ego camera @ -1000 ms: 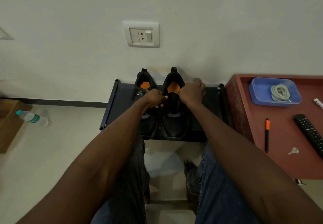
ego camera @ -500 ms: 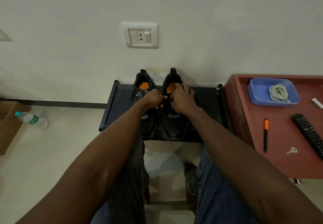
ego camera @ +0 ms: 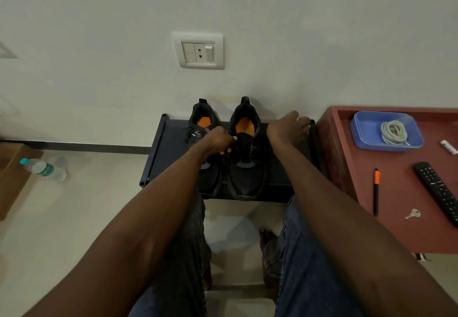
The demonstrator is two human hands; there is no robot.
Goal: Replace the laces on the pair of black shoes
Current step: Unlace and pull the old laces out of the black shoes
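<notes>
Since half a second ago, the right hand has swung right from the right black lace-less shoe toward the dark low rack's right rail, fingers curled; whether it grips anything, I cannot tell. Left hand pinches that shoe's tongue edge, beside the left black laced shoe.

Two shoes stand side by side on a low rack against the wall, under a socket plate. Right of the rack is a desk carrying a tray with a coiled cord, a pen, a key and a remote; a bottle lies on the floor to the left
</notes>
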